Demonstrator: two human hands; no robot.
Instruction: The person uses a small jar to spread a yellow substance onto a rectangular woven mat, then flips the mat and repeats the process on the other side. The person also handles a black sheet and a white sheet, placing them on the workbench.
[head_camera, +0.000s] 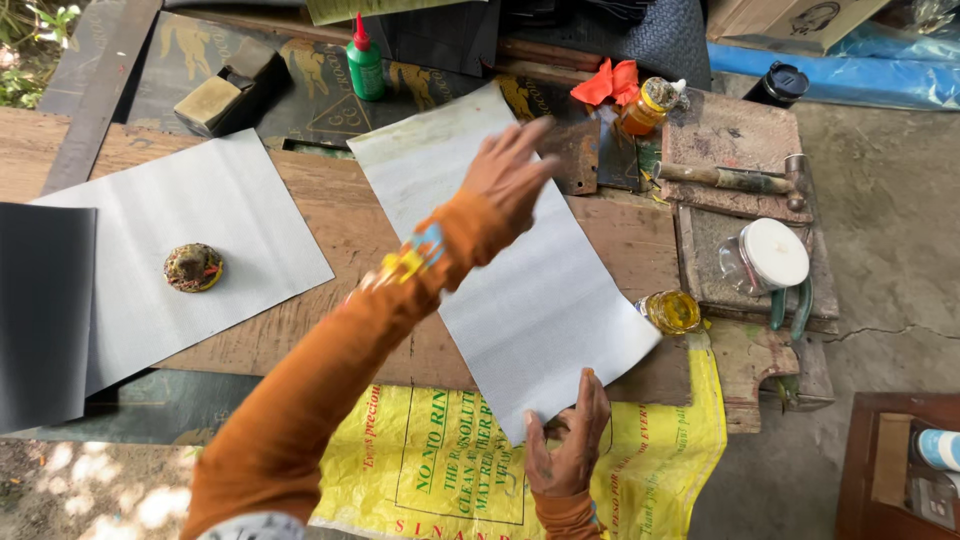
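Grey sheet (520, 270) lies on the bench (330, 215), long axis running far-left to near-right. Left hand (512, 172) open, flat over its far half; right hand (568, 445) pinches the near corner. Second sheet (190, 240) with weight (193, 267) well left; glue jar (670, 311) just beside right edge.

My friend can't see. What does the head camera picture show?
A person's left hand stretches over a long grey sheet on a wooden workbench, while the right hand holds its near edge. Nearby are a hammer, a green glue bottle and a yellow sack.
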